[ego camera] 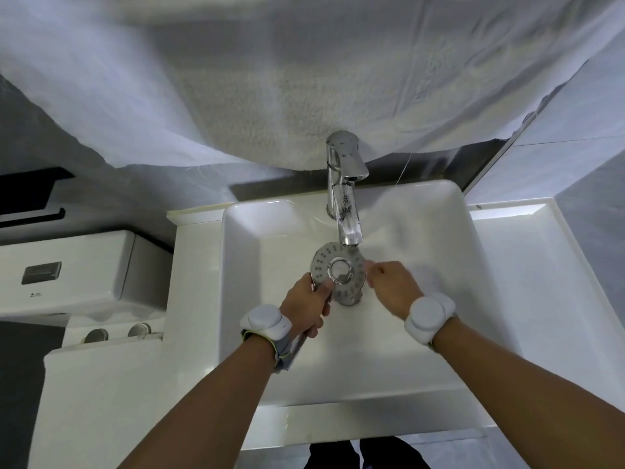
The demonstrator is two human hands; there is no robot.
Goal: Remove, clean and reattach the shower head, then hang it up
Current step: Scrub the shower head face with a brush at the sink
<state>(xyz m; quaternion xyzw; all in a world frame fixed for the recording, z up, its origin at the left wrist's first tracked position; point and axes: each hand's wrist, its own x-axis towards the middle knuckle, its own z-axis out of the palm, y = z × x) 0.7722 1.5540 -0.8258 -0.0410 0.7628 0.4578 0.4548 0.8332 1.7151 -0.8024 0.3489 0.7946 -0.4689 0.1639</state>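
Head (338,270) is off and under the tap (348,211): cleaning stage. Left hand (306,308) wraps its handle; right hand (389,286) seemingly pinches its rim, though blurred. Reattaching and hanging remain.

The sink (243,299) sits on the counter (527,265), with the tap (343,184) at its far edge, reaching out over the basin. The shower head (338,270) is held over the sink, just below the tap's spout, between the left hand (306,304) and the right hand (389,286). A cloth (270,79) hangs behind the tap. The toilet tank (77,272) stands left of the counter.
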